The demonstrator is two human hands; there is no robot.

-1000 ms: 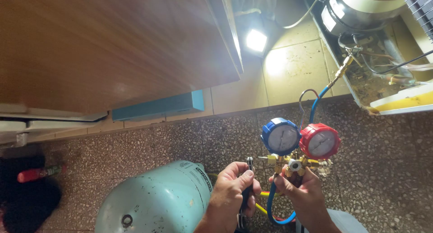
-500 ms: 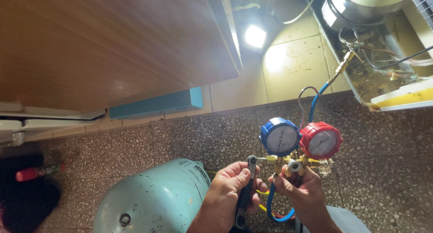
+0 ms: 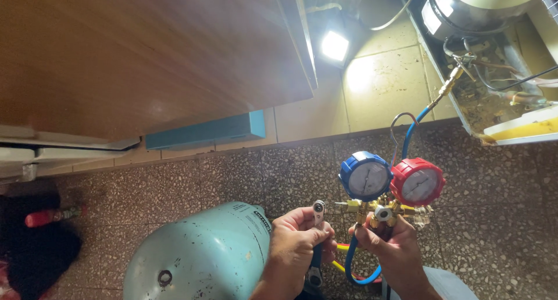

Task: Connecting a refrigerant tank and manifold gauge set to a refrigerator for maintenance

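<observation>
Am holding manifold gauge set (image 3: 390, 204) low at centre-right, above speckled floor (image 3: 232, 178). My right hand (image 3: 390, 250) is gripping brass body beneath blue gauge (image 3: 365, 176) and red gauge (image 3: 417, 182), fingers wrapped tight. My left hand (image 3: 296, 247) is clenching small ratchet wrench (image 3: 317, 242), its head poking up just beside manifold's left port. Blue hose (image 3: 410, 131) is running up toward open unit (image 3: 500, 90) at top right. Pale green cylinder (image 3: 203, 259) is lying just left of my hands. Work light (image 3: 335, 45) is glaring near wooden panel (image 3: 145, 56).
</observation>
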